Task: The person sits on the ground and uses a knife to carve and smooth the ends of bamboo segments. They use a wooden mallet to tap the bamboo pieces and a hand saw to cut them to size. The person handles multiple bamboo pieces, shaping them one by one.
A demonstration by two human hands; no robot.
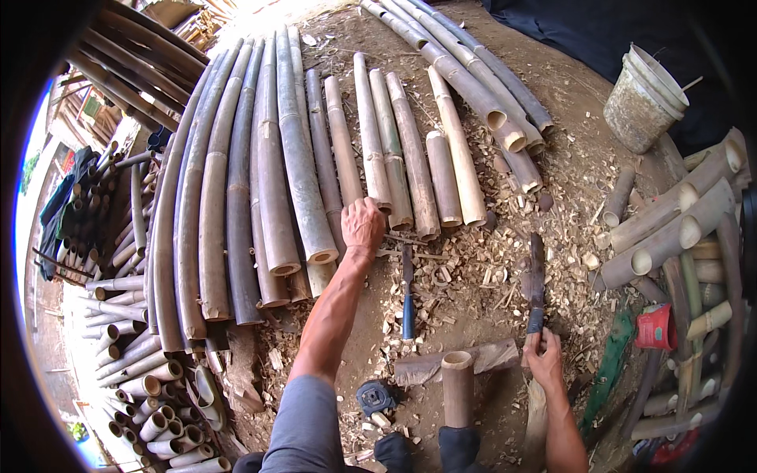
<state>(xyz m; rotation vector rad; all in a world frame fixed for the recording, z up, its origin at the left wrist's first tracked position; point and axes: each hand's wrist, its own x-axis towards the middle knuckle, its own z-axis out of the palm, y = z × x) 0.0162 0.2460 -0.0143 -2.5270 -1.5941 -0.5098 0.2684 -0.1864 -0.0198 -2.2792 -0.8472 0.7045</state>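
Note:
My left hand (364, 226) reaches forward with its fingers closed at the near end of a short bamboo pole (342, 146), one in a row lying on the ground. Its fingertips are partly hidden. At the lower right, my right hand (544, 356) grips a long knife (537, 272) by its handle, the dark blade pointing away from me. A chisel with a blue handle (408, 315) lies between my hands. Close to my feet a short bamboo piece (457, 394) stands upright against a split log (497, 356). A tape measure (374, 398) lies left of it.
Long bamboo poles (214, 205) fan out at the left, with more at the far right (473, 75). Cut bamboo tubes (169, 433) are piled at the lower left. A dirty white bucket (643, 102) and a red container (656, 327) stand on the right. Wood chips (505, 264) litter the ground.

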